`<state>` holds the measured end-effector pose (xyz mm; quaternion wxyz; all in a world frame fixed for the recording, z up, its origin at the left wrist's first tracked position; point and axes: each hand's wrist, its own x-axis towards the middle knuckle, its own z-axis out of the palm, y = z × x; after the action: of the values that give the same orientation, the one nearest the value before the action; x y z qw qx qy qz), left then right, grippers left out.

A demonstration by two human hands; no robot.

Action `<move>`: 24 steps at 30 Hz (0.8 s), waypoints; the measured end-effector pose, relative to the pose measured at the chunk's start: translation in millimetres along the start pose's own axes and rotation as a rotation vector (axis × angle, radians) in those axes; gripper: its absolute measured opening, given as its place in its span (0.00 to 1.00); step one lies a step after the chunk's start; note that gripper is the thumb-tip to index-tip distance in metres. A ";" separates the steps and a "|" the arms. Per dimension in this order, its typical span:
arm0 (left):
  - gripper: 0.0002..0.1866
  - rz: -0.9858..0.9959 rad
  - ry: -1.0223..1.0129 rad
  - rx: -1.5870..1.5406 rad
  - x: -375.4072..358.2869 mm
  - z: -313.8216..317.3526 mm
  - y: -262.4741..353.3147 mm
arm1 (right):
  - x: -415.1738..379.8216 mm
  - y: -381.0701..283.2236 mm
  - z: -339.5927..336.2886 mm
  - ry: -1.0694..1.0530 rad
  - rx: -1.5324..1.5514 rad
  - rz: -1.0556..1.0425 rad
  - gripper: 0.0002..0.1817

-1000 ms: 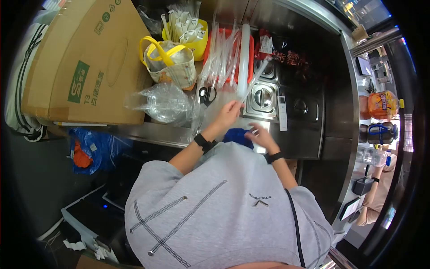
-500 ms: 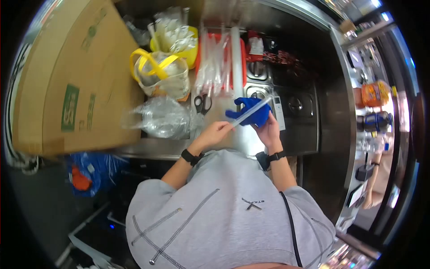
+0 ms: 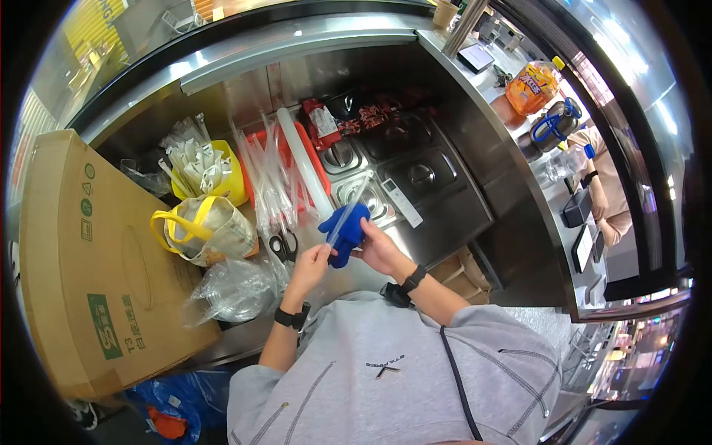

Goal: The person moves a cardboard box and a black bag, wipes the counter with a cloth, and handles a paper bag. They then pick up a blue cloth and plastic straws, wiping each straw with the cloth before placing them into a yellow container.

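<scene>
Over the steel counter, my left hand pinches the lower end of a clear plastic tube, which slants up to the right. A blue cloth or glove lies behind and around the tube, and my right hand holds its right side with the thumb on top. Black-handled scissors lie just left of the blue cloth. Above my hands are steel container lids and a white remote-like device.
On the left stand a large cardboard box, a yellow-handled bag, a yellow tub and clear plastic bags. A red tray holds long clear packets. Bottles line the right ledge, where another person's arm shows.
The view has turned and shifted, so the counter appears rotated and more of the right ledge shows. Both hands still hold the tube and blue cloth.
</scene>
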<state>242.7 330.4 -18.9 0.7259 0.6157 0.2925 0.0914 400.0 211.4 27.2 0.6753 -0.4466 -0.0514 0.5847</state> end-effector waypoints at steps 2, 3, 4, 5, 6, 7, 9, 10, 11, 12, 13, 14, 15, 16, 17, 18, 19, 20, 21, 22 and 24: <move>0.18 0.007 -0.041 0.004 -5.3 5.2 4.3 | 11.3 -10.3 -16.7 0.012 0.088 -0.025 0.20; 0.18 0.007 -0.014 0.023 -9.6 7.6 5.6 | 12.9 -21.6 -21.2 0.026 0.131 -0.052 0.21; 0.18 0.006 0.002 0.043 -13.2 8.5 7.7 | 17.6 -31.4 -28.8 0.033 0.180 -0.058 0.22; 0.18 0.006 0.010 0.064 -16.0 10.5 8.4 | 20.5 -38.6 -36.9 0.046 0.231 -0.070 0.23; 0.18 -0.026 0.001 0.046 -17.9 10.2 7.1 | 16.1 -46.7 -34.6 0.076 0.219 -0.073 0.25; 0.18 -0.028 0.006 0.048 -14.1 9.5 1.5 | 10.8 -53.5 -29.2 0.109 0.207 -0.083 0.27; 0.18 -0.050 0.023 0.041 -10.6 10.2 -14.9 | 11.2 -40.6 -26.7 0.146 0.201 -0.040 0.31; 0.18 -0.060 0.016 -0.001 -9.7 12.4 -14.2 | 12.8 -28.2 -31.1 0.109 0.190 -0.012 0.27; 0.18 -0.072 0.016 -0.045 -10.1 14.7 -10.9 | 8.0 -19.5 -28.0 0.092 0.153 -0.006 0.20; 0.18 -0.077 0.039 -0.042 -8.8 16.3 -10.8 | 1.8 -13.6 -25.2 0.016 0.060 0.021 0.15; 0.18 -0.070 0.072 -0.040 -3.8 17.8 -9.0 | -6.0 -8.9 -17.4 -0.012 0.042 0.028 0.15; 0.18 -0.062 0.084 -0.026 -1.7 18.4 -8.5 | -15.8 -6.4 -13.3 -0.006 0.013 0.037 0.15; 0.18 -0.056 0.065 0.010 1.7 17.7 -12.4 | -20.3 -5.3 -10.9 -0.005 -0.014 0.044 0.16; 0.19 -0.052 0.052 0.046 5.6 17.7 -18.2 | -21.5 -8.7 -14.2 0.005 -0.011 0.023 0.16; 0.19 -0.051 0.043 0.083 7.4 17.4 -22.5 | -23.2 -11.9 -19.4 0.013 -0.007 0.007 0.16; 0.19 -0.054 0.009 0.037 5.9 21.9 -18.1 | -24.2 -13.2 -24.3 0.021 0.000 -0.008 0.17; 0.19 -0.065 0.003 0.037 2.9 25.9 -13.4 | -22.2 -14.9 -30.4 0.025 0.022 -0.036 0.16; 0.19 -0.075 -0.005 0.035 0.2 30.7 -7.7 | -18.8 -19.4 -38.5 0.030 0.043 -0.066 0.16; 0.19 -0.079 -0.013 0.032 -2.5 36.8 -0.4 | -18.1 -28.5 -42.1 0.035 0.059 -0.099 0.16; 0.20 -0.101 -0.016 0.010 -8.1 42.7 10.4 | -20.7 -37.2 -42.4 0.062 0.110 -0.136 0.15; 0.20 -0.106 -0.039 -0.006 -8.0 48.0 12.5 | -20.0 -46.8 -45.6 0.075 0.136 -0.142 0.15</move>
<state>264.9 288.9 -1.2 0.7371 0.5990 0.3103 0.0413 455.5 173.8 40.1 0.7453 -0.4164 -0.0177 0.5203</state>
